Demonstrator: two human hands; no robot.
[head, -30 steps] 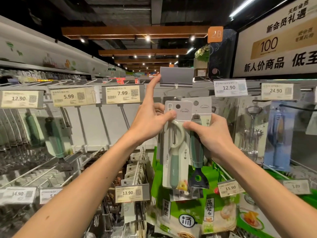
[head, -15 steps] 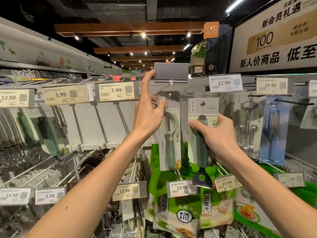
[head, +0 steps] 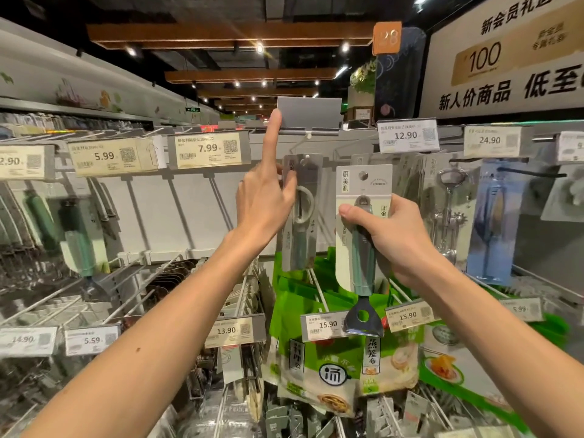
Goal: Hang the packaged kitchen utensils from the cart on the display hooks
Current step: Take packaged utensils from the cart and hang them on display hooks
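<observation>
I'm looking at a white display panel [head: 177,216] fitted with wire hooks [head: 317,290]. I'll take the 7.99 price tag [head: 207,150] as my mark. Just right of it, a peeler pack [head: 303,241] hangs from a hook under a blank grey tag holder [head: 309,113]. Further right hang corkscrew packs [head: 447,210] and a blue pack [head: 491,222]. Left of the tag hang green-handled tools [head: 76,235]. Below it and to the right, green bags [head: 303,298] hang on lower hooks.
</observation>
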